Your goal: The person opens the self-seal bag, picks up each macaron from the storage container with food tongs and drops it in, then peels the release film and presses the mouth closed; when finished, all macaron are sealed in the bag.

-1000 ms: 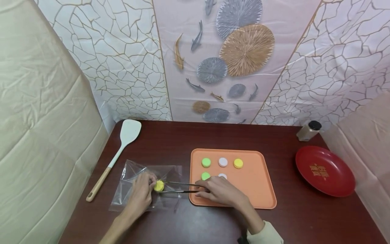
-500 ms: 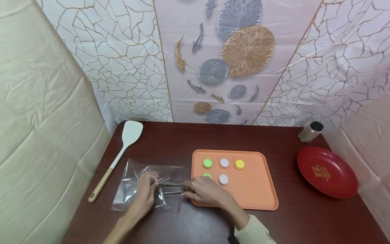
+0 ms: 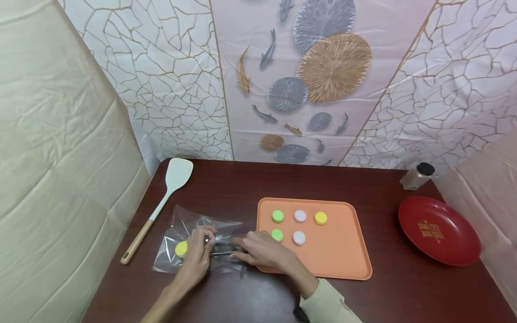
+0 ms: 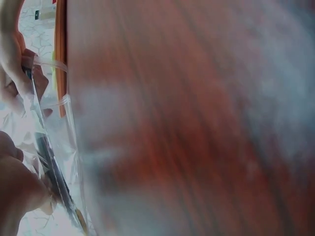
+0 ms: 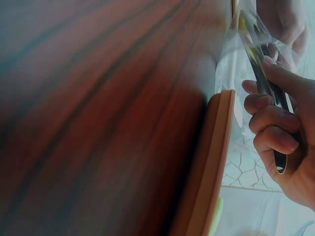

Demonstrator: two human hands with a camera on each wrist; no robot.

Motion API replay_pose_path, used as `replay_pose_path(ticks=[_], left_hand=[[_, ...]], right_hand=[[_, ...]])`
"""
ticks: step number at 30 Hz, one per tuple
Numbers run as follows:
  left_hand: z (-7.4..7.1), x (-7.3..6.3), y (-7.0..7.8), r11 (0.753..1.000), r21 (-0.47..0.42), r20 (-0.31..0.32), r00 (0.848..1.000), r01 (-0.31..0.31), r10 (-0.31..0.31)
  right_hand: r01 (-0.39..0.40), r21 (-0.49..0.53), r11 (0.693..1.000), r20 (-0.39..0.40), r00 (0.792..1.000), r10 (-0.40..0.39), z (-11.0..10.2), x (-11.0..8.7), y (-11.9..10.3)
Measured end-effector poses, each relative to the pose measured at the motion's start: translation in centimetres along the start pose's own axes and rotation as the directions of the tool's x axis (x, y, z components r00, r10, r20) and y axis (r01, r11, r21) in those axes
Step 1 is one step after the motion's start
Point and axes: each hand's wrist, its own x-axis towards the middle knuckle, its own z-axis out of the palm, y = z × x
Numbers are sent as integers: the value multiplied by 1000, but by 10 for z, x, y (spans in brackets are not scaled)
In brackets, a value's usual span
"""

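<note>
A clear plastic bag (image 3: pixel 164 259) lies on the table at the left, with a yellow macaron (image 3: pixel 181 248) showing through it. My left hand (image 3: pixel 198 252) pinches the bag near its opening, just right of the macaron. My right hand (image 3: pixel 264 251) grips a pair of tongs, whose dark handle (image 5: pixel 280 161) is enclosed by the curled fingers in the right wrist view. The tongs point left into the bag, and their tips are hidden behind my left hand. Beside my right hand, an orange tray (image 3: pixel 335 255) carries green, pale lilac and yellow macarons (image 3: pixel 321 218).
A white spatula (image 3: pixel 176 175) with a wooden handle lies left of the bag. At the right are a red plate (image 3: pixel 452 231) and a black-lidded jar (image 3: pixel 416 177). A patterned cloth backdrop (image 3: pixel 181 89) stands behind the table (image 3: pixel 226 184).
The yellow macaron has gone leftward, from between the tong tips at the bag's opening to deeper inside the bag. My right hand has moved left with the tongs.
</note>
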Motion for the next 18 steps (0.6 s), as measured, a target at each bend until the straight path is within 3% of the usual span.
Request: replay_pose_path(ticks=[5, 8, 14, 18], left_hand=[[2, 2, 4, 999, -33, -12, 1000, 10, -10], [4, 2, 4, 998, -52, -10, 1000, 28, -29], [7, -1, -1, 995, -65, -7, 997, 76, -76], [5, -3, -1, 995, -36, -2, 996, 89, -89]], right_hand=[[-57, -5, 998, 89, 994, 57, -9, 11, -11], [-52, -21, 998, 89, 995, 53, -6, 15, -11], [-12, -69, 998, 59, 998, 17, 32, 24, 10], [-30, -49, 998, 80, 996, 34, 39, 27, 11]])
